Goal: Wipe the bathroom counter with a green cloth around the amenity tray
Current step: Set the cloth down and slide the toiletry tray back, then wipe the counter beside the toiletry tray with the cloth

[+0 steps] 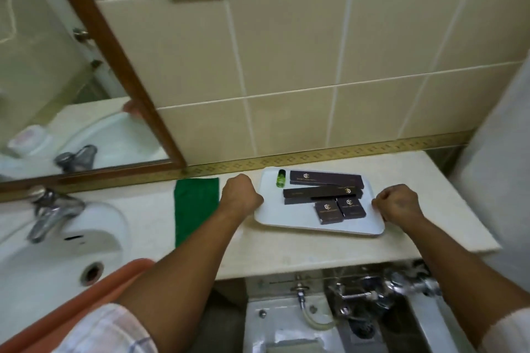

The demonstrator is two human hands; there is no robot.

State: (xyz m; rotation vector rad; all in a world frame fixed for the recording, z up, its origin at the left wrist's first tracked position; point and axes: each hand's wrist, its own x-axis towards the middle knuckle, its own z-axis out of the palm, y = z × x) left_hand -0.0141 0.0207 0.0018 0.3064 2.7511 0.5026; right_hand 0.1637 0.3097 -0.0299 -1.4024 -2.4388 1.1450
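Both hands gripped the white rectangular plastic amenity tray [289, 222]: left hand [239, 192] clamped on its left edge, right hand [400, 203] on its right edge. Folded green cloth [196, 203] lay flat on the beige stone counter [258, 252], just left of the L hand, btw tray and white sink [57, 252].

A green cloth [196, 203] is laid flat and folded into a long strip on the pale desk [258, 252], running from the back wall towards the front edge, between the sink and the tray. The white amenity tray [289, 219], rectangular with rounded corners, is set to the right of the cloth, apart from it. Dark boxes [324, 190] and a small green bottle [281, 178] are carried on it.
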